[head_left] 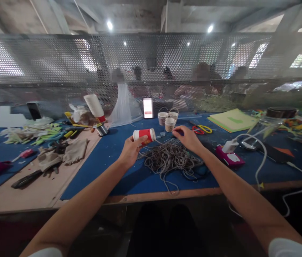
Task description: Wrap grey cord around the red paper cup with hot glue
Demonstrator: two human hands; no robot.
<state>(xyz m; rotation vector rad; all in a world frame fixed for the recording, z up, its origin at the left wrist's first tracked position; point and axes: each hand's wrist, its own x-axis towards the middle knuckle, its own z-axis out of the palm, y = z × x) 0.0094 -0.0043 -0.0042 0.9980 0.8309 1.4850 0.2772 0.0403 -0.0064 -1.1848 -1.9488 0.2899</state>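
Observation:
My left hand is wrapped round a red and white paper cup, tipped on its side above the blue tabletop. To the right, my right hand has its fingertips pinched together. What they hold, if anything, is too small to make out. Below and between both hands lies a tangled heap of grey cord. Just beyond my right fingertips stand three small whitish pails with thin looped handles, the nearest pail in front of the other two.
Scissors with red and yellow handles lie right of the pails. A magenta power strip with white cables sits at the right, near a large jar. Stacked paper cups, a wire spool and gloves are at the left. A perforated screen stands behind.

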